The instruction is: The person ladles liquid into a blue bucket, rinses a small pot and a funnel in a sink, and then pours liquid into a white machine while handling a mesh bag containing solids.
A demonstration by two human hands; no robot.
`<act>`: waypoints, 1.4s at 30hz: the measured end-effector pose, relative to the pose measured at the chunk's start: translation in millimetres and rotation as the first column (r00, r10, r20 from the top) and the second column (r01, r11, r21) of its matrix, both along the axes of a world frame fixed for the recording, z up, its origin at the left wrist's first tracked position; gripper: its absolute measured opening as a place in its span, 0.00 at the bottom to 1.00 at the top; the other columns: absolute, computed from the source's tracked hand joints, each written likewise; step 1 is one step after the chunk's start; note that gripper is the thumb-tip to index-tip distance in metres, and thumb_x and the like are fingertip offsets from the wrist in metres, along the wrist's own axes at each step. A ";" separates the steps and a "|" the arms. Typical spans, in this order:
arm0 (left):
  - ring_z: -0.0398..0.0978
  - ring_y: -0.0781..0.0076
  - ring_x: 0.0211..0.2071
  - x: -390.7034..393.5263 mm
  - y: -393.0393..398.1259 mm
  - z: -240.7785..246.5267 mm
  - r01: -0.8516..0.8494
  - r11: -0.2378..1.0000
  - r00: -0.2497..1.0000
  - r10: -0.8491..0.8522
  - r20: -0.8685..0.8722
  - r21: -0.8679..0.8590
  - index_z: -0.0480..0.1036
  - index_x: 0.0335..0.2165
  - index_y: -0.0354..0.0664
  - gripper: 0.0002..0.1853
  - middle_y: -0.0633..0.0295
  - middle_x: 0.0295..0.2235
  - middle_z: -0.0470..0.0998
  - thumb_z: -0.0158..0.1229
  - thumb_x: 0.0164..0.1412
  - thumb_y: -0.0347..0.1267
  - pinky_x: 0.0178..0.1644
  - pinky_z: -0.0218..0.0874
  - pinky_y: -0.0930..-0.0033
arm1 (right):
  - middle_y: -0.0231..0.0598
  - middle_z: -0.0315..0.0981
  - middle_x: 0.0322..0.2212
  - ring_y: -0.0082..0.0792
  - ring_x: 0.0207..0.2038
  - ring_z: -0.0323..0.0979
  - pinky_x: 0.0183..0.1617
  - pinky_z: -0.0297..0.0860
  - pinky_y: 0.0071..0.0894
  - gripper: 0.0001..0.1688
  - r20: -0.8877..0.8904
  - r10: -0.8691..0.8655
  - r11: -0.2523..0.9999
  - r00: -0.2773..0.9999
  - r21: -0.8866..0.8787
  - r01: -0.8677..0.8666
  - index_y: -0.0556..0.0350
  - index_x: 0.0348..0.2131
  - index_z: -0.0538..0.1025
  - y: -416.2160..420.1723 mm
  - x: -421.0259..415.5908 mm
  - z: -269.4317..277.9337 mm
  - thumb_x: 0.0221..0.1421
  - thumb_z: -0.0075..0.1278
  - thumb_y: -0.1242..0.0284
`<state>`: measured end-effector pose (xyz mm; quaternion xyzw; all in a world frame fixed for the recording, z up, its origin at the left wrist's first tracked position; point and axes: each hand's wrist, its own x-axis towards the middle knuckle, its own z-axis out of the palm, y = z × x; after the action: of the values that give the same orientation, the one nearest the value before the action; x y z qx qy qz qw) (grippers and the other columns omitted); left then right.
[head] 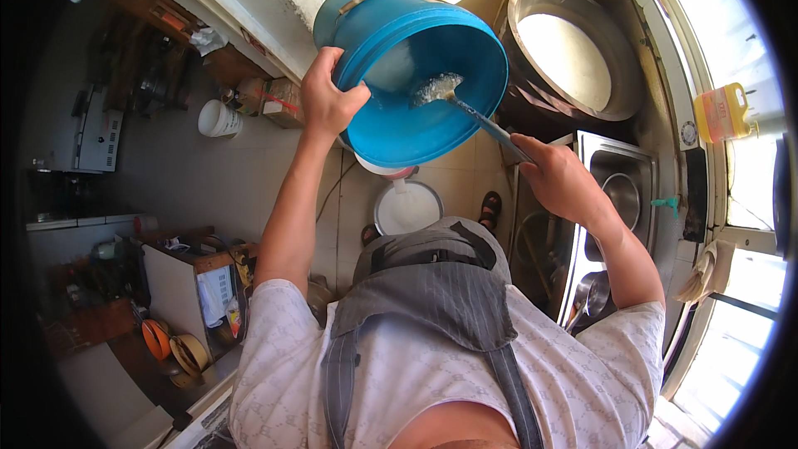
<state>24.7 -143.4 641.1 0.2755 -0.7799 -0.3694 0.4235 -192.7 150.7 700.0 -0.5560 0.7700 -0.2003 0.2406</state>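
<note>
My left hand (331,95) grips the rim of a large blue plastic bucket (414,11), thumb over the edge. The bucket is tilted with its mouth towards me, and a whitish film or residue coats part of the inner wall. In my right hand (555,181) is the handle of a long-handled utensil (489,128), whose exact kind is unclear. Its head, inside the bucket, is covered in wet white matter. Below the bucket, on the floor by my feet, stands a round metal-rimmed vessel (408,207) with white contents. A pale spout reaches over it from a partly hidden machine.
A big steel pot (617,90) of white liquid stands at right, above a stainless sink unit (583,156) holding metal bowls. A yellow jug (723,113) is on the windowsill. At left are a white bucket (215,118), cardboard boxes (282,103) and a cluttered cabinet (177,287).
</note>
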 end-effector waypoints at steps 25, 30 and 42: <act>0.76 0.55 0.30 14.2 13.2 -1.7 -0.137 0.990 0.959 0.125 0.255 0.028 0.71 0.32 0.38 0.18 0.54 0.27 0.78 0.62 0.41 0.35 0.37 0.67 0.59 | 0.43 0.73 0.20 0.29 0.15 0.67 0.15 0.64 0.30 0.16 0.633 -0.363 0.930 0.684 0.292 0.224 0.70 0.39 0.73 -134.3 65.5 -177.8 0.63 0.42 0.71; 0.77 0.54 0.30 9.5 16.1 -12.9 -0.185 0.983 0.937 0.178 0.300 -0.004 0.71 0.33 0.37 0.19 0.53 0.27 0.78 0.63 0.41 0.36 0.37 0.68 0.59 | 0.41 0.68 0.15 0.33 0.12 0.64 0.15 0.62 0.34 0.14 0.771 -0.542 0.841 0.334 0.491 0.229 0.66 0.28 0.70 -130.8 100.4 -202.0 0.64 0.46 0.72; 0.77 0.49 0.34 53.2 7.6 -22.1 -0.423 0.900 0.821 0.330 0.465 0.107 0.71 0.33 0.35 0.21 0.48 0.32 0.79 0.62 0.43 0.40 0.41 0.68 0.56 | 0.34 0.65 0.24 0.20 0.17 0.59 0.16 0.56 0.23 0.13 0.869 -0.477 0.879 0.134 0.469 0.088 0.65 0.35 0.70 -91.5 101.5 -135.9 0.66 0.50 0.70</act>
<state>77.9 -135.8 619.0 0.5424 -0.7418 -0.2853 0.2723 -91.2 59.3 564.1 -0.0992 0.5534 -0.4247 0.7096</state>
